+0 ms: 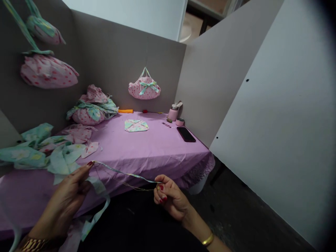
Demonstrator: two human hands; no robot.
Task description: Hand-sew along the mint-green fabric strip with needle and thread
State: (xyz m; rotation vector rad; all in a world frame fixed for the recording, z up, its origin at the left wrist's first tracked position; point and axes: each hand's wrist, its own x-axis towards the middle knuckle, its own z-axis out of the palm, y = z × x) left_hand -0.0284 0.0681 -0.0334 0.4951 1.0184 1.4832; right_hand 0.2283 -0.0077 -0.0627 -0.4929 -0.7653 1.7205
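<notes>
A thin strip of pale green fabric (126, 173) stretches between my two hands above the near edge of the table. Its left end is pinched between the thumb and finger of my left hand (75, 185). My right hand (170, 196) has its fingers closed on the other end. Fine thread (133, 187) hangs in a slack curve below the strip and runs into the right fingers; whether a needle is there is too small to tell. A wider green fabric band (101, 210) dangles beneath my left hand.
Green and pink cloth scraps (64, 154) lie at left, with stuffed fabric bags (89, 113) behind them. A flat patterned patch (136, 125), a phone (186, 134), a pink jar (173, 112) and a thread spool (169, 120) rest on the purple cloth (157, 143). A bow-trimmed pouch (144, 89) hangs at the back.
</notes>
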